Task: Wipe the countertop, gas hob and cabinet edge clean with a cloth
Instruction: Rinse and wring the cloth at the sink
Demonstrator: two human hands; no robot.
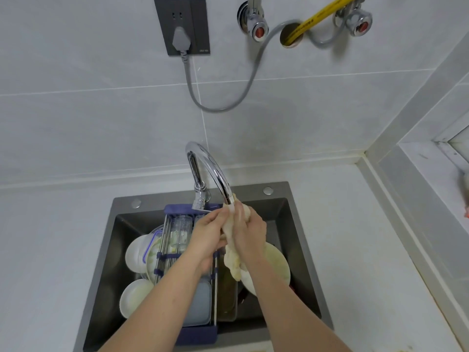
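Note:
A pale yellow cloth [234, 260] hangs bunched between both hands, directly under the spout of the chrome tap [215, 171]. My left hand [208, 237] grips the cloth from the left, and my right hand [250, 231] grips it from the right, fingers curled round its upper part. Both hands are over the dark sink [302, 250]. The white countertop [355, 237] lies around the sink. No gas hob or cabinet edge is in view.
In the sink lies a blue-framed metal rack [196, 336] holding glasses and a grey tray, with white bowls [135, 252] to its left and a plate [276, 265] under the cloth. A grey wall socket [181, 25], valves and hoses are on the tiled wall. A window ledge [431, 174] runs at right.

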